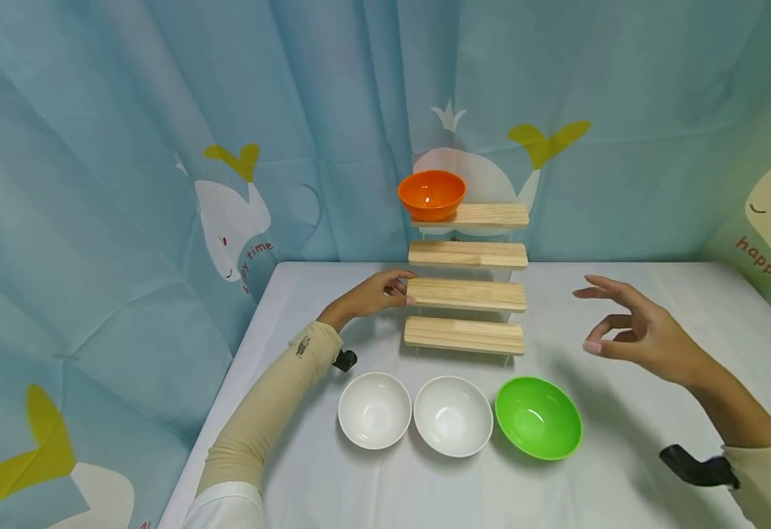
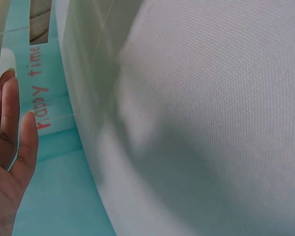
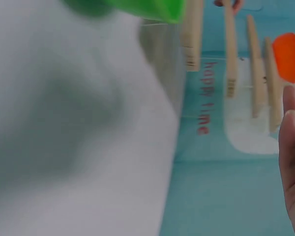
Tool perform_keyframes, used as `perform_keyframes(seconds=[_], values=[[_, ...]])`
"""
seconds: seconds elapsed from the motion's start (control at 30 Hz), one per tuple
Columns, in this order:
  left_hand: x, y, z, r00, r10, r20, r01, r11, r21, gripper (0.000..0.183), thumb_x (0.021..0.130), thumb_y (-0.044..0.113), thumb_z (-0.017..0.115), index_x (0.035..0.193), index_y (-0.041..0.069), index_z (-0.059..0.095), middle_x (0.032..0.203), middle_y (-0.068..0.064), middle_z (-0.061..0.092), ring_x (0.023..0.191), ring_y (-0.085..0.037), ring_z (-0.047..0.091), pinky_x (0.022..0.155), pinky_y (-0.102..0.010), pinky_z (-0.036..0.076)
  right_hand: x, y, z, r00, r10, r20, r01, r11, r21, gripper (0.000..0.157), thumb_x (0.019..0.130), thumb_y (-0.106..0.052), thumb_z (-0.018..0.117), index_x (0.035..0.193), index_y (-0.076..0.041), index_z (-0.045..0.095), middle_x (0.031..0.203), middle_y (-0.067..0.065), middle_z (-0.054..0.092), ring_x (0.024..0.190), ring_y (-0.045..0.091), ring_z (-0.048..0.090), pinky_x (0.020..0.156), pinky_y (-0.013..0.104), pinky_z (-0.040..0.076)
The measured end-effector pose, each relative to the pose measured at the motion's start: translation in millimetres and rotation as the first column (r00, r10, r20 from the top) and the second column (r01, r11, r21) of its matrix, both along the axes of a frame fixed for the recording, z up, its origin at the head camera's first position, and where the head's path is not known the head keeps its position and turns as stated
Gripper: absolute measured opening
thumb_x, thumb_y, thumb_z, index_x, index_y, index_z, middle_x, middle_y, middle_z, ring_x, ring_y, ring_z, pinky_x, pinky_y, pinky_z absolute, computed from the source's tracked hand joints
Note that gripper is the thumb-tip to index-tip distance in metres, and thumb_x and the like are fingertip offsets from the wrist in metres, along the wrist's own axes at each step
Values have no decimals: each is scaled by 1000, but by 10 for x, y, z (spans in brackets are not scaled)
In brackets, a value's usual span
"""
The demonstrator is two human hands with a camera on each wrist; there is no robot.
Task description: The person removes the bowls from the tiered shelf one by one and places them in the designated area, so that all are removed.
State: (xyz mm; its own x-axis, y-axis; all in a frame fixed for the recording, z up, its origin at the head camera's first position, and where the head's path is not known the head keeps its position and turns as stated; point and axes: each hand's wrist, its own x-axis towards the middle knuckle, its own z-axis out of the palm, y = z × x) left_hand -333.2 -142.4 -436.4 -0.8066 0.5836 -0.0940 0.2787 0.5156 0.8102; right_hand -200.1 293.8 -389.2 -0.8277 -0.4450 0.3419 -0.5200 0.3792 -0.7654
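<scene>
My left hand grips the left end of a wooden shelf board, second from the bottom of a four-step rack, with the thumb at its front edge and a finger at the back. An orange bowl sits at the left end of the top board. To the right of the rack, my right hand hovers above the table with nothing in it, thumb and fingers apart. In the right wrist view its fingers show at the right edge, below the orange bowl.
In front of the rack, two white bowls and a green bowl stand in a row on the white-covered table. A blue printed curtain hangs behind and along the left side. Clear supports hold up the rack's boards.
</scene>
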Motion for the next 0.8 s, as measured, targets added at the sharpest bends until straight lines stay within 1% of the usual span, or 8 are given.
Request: perform_keyframes(seconds=[0.1, 0.17, 0.3, 0.37, 0.5, 0.57, 0.67, 0.8], values=[[9, 4, 8, 1000, 1, 2, -1, 1000, 0, 60, 98, 32, 68, 151, 15, 45, 127, -10, 60, 116, -23, 60, 98, -36, 52, -143, -80, 129, 998, -50, -26, 49, 999, -18, 93, 76, 18, 74, 156, -11, 34, 138, -9, 53, 75, 8, 68, 64, 19, 56], [11, 4, 11, 1000, 4, 4, -4, 1000, 0, 60, 98, 32, 68, 151, 15, 45, 127, -10, 60, 116, -23, 60, 99, -36, 52, -241, -151, 232, 996, -85, -23, 85, 996, -26, 92, 77, 16, 75, 155, -14, 36, 136, -11, 54, 75, 7, 68, 64, 18, 56], [10, 2, 11, 1000, 7, 7, -7, 1000, 0, 60, 97, 33, 68, 150, 16, 45, 127, -9, 60, 117, -22, 60, 99, -35, 52, -433, -347, 439, 991, -137, -2, 137, 990, -7, 85, 83, 5, 77, 154, -20, 39, 133, -15, 54, 77, 6, 67, 66, 17, 55], [8, -1, 7, 1000, 10, 10, -10, 1000, -1, 60, 97, 33, 68, 150, 16, 45, 127, -9, 60, 116, -22, 60, 98, -35, 52, -538, -465, 526, 990, -143, 11, 143, 990, 0, 81, 85, 0, 77, 153, -22, 40, 133, -14, 54, 78, 6, 67, 64, 18, 55], [6, -2, 4, 1000, 12, 13, -12, 1000, -4, 60, 98, 33, 68, 151, 17, 45, 127, -9, 59, 115, -22, 60, 96, -35, 53, -762, -683, 666, 991, -128, 45, 128, 992, 12, 75, 88, -10, 77, 153, -24, 41, 137, -3, 53, 77, 7, 68, 61, 23, 55], [9, 2, 8, 1000, 11, 12, -11, 1000, -5, 60, 98, 33, 68, 151, 17, 45, 127, -10, 59, 115, -23, 60, 95, -35, 53, -873, -774, 723, 991, -114, 71, 112, 993, 21, 76, 89, -15, 76, 154, -24, 38, 142, 3, 50, 77, 9, 68, 61, 25, 55], [13, 6, 9, 1000, 9, 13, -9, 1000, -3, 60, 98, 32, 68, 151, 16, 45, 128, -10, 59, 115, -23, 60, 96, -35, 53, -1040, -891, 784, 989, -101, 104, 98, 995, 34, 78, 90, -20, 76, 156, -23, 35, 148, 8, 46, 79, 8, 70, 64, 27, 57], [17, 9, 5, 1000, 9, 14, -9, 1000, -1, 60, 98, 32, 68, 151, 15, 45, 128, -11, 59, 115, -23, 60, 96, -34, 53, -1224, -1040, 850, 987, -96, 131, 89, 994, 58, 80, 90, -26, 76, 157, -22, 34, 151, 10, 45, 82, 6, 72, 65, 31, 57]])
